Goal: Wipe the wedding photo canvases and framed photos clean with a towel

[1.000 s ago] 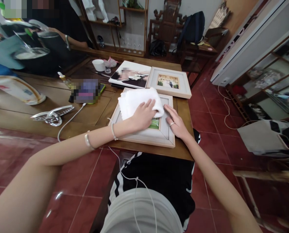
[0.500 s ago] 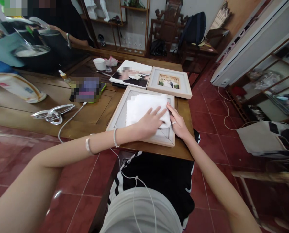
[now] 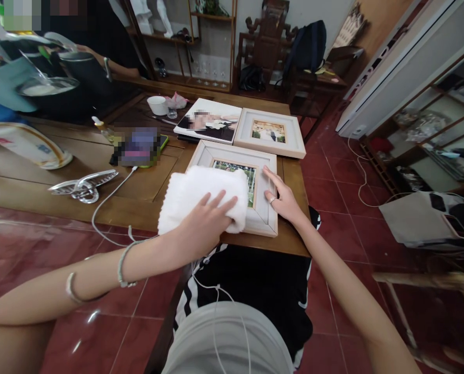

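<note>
A light wooden picture frame (image 3: 269, 221) lies flat near the table's front edge, its photo partly covered. A folded white towel (image 3: 188, 195) lies over the frame's left part and hangs past its left side. My left hand (image 3: 206, 221) presses on the towel from above with fingers spread; its thumb is hidden, and it holds the cloth. My right hand (image 3: 284, 200), wearing a ring, grips the frame's right edge, with thumb and forefinger on the top face. The remaining fingers are partly hidden by the edge.
Behind lie a second framed photo (image 3: 270, 148) and a large photo print (image 3: 212, 119). Further left are a white cup (image 3: 157, 105), a phone (image 3: 142, 148) on a cable, a dropper bottle (image 3: 102, 129) and a silver hair claw (image 3: 84, 185). A co-worker's arm (image 3: 118, 65) shows behind.
My left hand has moved left and toward me, dragging the towel along. More of the frame and its photo now shows. My right hand has stayed at the frame's right edge.
</note>
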Action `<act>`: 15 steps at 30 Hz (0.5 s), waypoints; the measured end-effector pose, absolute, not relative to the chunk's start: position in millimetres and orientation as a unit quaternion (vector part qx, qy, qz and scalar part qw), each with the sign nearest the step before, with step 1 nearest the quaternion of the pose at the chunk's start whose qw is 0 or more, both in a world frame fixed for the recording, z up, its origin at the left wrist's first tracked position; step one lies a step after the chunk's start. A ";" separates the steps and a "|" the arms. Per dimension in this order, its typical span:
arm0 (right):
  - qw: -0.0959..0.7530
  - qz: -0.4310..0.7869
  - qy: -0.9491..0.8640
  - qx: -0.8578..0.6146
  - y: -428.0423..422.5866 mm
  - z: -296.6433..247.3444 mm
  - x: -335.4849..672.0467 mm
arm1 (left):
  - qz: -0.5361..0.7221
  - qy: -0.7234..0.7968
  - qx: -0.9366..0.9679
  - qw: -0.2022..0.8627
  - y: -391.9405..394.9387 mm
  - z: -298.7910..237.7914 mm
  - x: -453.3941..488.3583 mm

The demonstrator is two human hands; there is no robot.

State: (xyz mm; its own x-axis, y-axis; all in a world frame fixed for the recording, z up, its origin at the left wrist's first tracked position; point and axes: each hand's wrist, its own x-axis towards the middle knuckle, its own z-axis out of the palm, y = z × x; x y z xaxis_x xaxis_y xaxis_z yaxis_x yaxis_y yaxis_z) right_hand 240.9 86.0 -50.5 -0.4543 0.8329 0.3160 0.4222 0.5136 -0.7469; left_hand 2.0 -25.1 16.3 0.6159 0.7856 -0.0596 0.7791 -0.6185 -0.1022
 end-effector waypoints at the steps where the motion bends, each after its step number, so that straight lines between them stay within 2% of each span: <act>1: 0.343 0.300 -0.798 -0.394 85.8 -50.4 240.8 | 0.047 -0.453 -0.889 0.038 -21.8 16.1 -4.0; 8: 0.332 0.299 -0.806 -0.388 87.1 -52.7 240.4 | 0.021 -0.513 -0.853 0.092 21.2 0.9 -39.2; 15: 0.319 0.289 -0.819 -0.379 90.5 -55.1 243.0 | -0.043 -0.507 -0.859 0.062 66.1 -7.6 -22.9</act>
